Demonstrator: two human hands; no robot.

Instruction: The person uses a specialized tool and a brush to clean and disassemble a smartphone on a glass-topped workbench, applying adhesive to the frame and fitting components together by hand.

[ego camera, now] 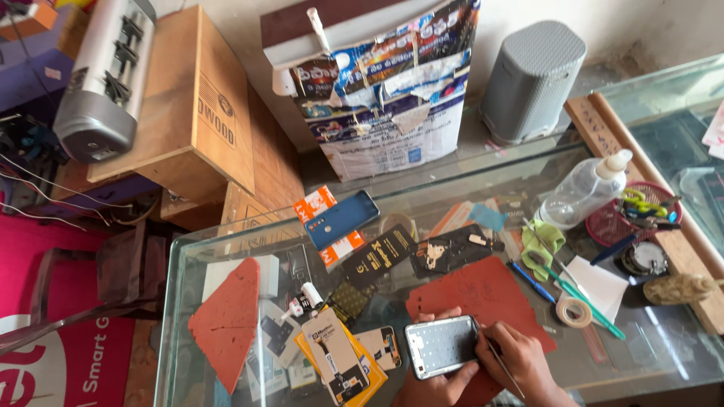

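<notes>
- The left hand grips the opened phone by its near long edge, thumb at the left end and fingers curled over the far edge, apparently to pin it flat while it is worked on.
- The right hand is closed around a thin metal tool, its tip at the phone's right end, held like a pen, which suits fine prying.
- The phone lies on the red mat at the near edge of the glass bench, inner plate up; its long axis runs left to right, tilted slightly up toward the right.
- Just beyond, a tape roll and a green-handled tool lie within reach.
- Farther off, a blue phone cover and a clear squeeze bottle lie near the bench's far edge.
</notes>
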